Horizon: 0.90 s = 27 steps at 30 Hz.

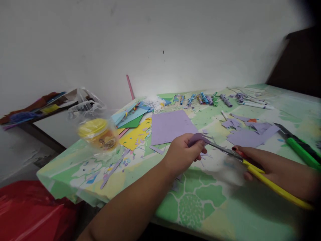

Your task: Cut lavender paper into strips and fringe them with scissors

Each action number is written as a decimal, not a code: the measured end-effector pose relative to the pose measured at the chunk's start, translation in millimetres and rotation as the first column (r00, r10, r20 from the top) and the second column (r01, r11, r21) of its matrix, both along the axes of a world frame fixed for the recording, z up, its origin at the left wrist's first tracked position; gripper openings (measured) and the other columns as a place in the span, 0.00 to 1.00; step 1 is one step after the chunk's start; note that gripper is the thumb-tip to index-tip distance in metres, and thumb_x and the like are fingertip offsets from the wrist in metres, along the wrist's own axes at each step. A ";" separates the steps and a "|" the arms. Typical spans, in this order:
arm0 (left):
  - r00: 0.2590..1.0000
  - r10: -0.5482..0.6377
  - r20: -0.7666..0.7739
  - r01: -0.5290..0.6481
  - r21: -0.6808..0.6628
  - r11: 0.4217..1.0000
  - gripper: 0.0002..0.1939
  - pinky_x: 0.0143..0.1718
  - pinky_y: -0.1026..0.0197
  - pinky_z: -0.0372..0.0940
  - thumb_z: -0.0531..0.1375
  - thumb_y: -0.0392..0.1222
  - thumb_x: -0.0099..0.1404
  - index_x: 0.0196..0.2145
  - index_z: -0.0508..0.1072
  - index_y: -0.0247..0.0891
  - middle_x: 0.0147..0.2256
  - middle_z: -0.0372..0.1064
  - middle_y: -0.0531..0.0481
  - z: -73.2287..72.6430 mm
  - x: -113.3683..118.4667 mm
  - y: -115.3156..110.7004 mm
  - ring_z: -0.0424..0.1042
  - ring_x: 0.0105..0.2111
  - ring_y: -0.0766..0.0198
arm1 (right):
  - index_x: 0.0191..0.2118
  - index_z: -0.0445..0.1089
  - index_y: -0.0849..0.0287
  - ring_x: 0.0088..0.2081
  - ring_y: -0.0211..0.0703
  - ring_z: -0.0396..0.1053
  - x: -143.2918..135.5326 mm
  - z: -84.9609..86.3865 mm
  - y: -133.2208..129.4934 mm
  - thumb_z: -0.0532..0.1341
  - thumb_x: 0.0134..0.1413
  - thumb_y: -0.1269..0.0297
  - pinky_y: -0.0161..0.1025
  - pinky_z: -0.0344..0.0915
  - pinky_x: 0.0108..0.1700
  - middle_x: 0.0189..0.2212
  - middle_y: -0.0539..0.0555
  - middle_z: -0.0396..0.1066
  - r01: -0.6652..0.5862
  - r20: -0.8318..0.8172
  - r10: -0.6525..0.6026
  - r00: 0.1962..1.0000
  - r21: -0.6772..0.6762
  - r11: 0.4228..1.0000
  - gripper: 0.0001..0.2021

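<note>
Between the thumb and fingers of my left hand (184,152) is a small purple paper piece (197,137), curled, with thin cut strips at its right end. My right hand (260,164) grips scissors (254,170) with yellow and red on the handles; their blades point left and reach the strips. Behind my left hand a purple sheet (173,126) lies flat on the patterned green tablecloth (190,207). Purple offcuts (247,135) lie beyond my right hand.
A yellow-lidded tub (97,134) in clear plastic stands at the left. Coloured sheets (135,134) and white shreds (155,103) lie behind. Curled paper rolls (204,98) line the back. A green-handled cutter (301,150) is at the right. A red bag (32,211) sits lower left.
</note>
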<state>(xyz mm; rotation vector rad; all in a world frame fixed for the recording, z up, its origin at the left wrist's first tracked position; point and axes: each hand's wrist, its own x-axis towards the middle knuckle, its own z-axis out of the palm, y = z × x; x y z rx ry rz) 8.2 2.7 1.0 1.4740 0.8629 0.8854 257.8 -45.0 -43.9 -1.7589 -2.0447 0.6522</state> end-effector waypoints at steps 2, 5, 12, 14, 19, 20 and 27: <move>1.000 -0.018 0.006 0.018 -0.016 1.000 0.04 0.20 0.69 0.59 0.57 0.36 0.58 0.25 0.68 0.35 0.21 0.66 0.55 0.7 0.5 -1.4 0.61 0.17 0.75 | 0.42 0.66 0.47 0.47 0.58 0.67 -2.4 1.4 -1.2 0.57 0.47 0.42 0.48 0.63 0.49 0.43 0.52 0.72 -0.051 -0.047 0.047 0.998 -0.091 0.995 0.20; 1.000 -0.026 0.012 0.026 -0.028 0.999 0.06 0.20 0.69 0.58 0.56 0.35 0.58 0.24 0.68 0.35 0.20 0.65 0.55 2.1 1.1 -4.0 0.60 0.17 0.75 | 0.40 0.66 0.47 0.48 0.60 0.65 -5.1 5.2 -2.6 0.57 0.46 0.41 0.49 0.61 0.50 0.41 0.51 0.72 -0.042 -0.066 0.033 0.997 -0.139 0.989 0.19; 0.998 -0.053 0.038 0.054 -0.010 0.999 0.05 0.20 0.70 0.58 0.58 0.36 0.57 0.24 0.69 0.35 0.21 0.66 0.55 1.5 -0.3 -3.9 0.61 0.17 0.75 | 0.38 0.65 0.48 0.46 0.58 0.65 -8.5 9.8 -2.6 0.56 0.46 0.39 0.48 0.61 0.49 0.38 0.50 0.71 -0.096 -0.100 0.078 0.992 -0.187 0.978 0.20; 0.996 -0.068 0.049 0.069 -0.011 0.998 0.05 0.19 0.70 0.58 0.58 0.36 0.56 0.24 0.69 0.35 0.21 0.67 0.55 1.1 -0.7 -3.4 0.61 0.17 0.76 | 0.37 0.64 0.48 0.46 0.58 0.65 -8.7 9.3 -1.9 0.55 0.47 0.40 0.49 0.61 0.49 0.36 0.50 0.71 -0.104 -0.087 0.091 0.992 -0.168 0.980 0.19; 0.989 -0.115 0.090 0.120 -0.056 0.991 0.07 0.17 0.70 0.56 0.59 0.38 0.56 0.23 0.68 0.34 0.20 0.67 0.55 3.2 -3.1 -3.8 0.60 0.16 0.76 | 0.39 0.63 0.48 0.45 0.58 0.65 -8.1 6.8 -1.7 0.55 0.48 0.40 0.48 0.61 0.48 0.38 0.51 0.71 -0.107 -0.068 0.101 0.993 -0.091 0.990 0.19; 0.987 -0.131 0.099 0.137 -0.066 0.988 0.07 0.17 0.70 0.56 0.59 0.39 0.56 0.23 0.69 0.34 0.20 0.67 0.54 3.6 -3.8 -3.8 0.60 0.16 0.76 | 0.40 0.63 0.49 0.44 0.58 0.66 -7.9 5.9 -2.1 0.55 0.47 0.40 0.49 0.62 0.47 0.40 0.52 0.71 -0.104 -0.059 0.100 0.993 -0.067 0.992 0.20; 0.970 -0.208 0.125 0.218 -0.077 0.973 0.07 0.17 0.70 0.55 0.61 0.41 0.55 0.26 0.70 0.33 0.21 0.68 0.54 4.0 -8.1 -2.0 0.61 0.17 0.76 | 0.40 0.61 0.48 0.42 0.55 0.66 -4.0 2.0 -0.8 0.54 0.49 0.41 0.48 0.63 0.43 0.40 0.51 0.70 -0.140 -0.021 0.140 0.990 -0.001 0.990 0.18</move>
